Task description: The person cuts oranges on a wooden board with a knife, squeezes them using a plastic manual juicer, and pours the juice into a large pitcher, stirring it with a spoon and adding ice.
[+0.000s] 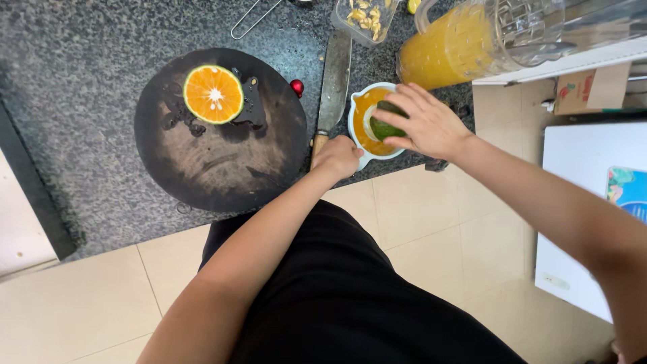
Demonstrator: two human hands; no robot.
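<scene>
Juicing is the step in hand: a green-skinned citrus half point(385, 125) sits cut-side down on a white juicer point(357, 111) at centre right of the frame, its bowl already holding orange juice. The next move, I judge, calls for firm downward pressure with a twist while the juicer is kept from sliding.

The left hand point(339, 156), nearest, is curled shut around the juicer's handle at the bench point(81, 128) edge. The right hand point(424, 121) is spread, fingers cupped over the citrus half and pressing on it.

Beside the juicer lies a knife point(333, 84). At centre left, a cut orange half point(213, 94) rests face up on a round dark board point(216, 162). A jug point(451, 44) of juice stands at upper right.
</scene>
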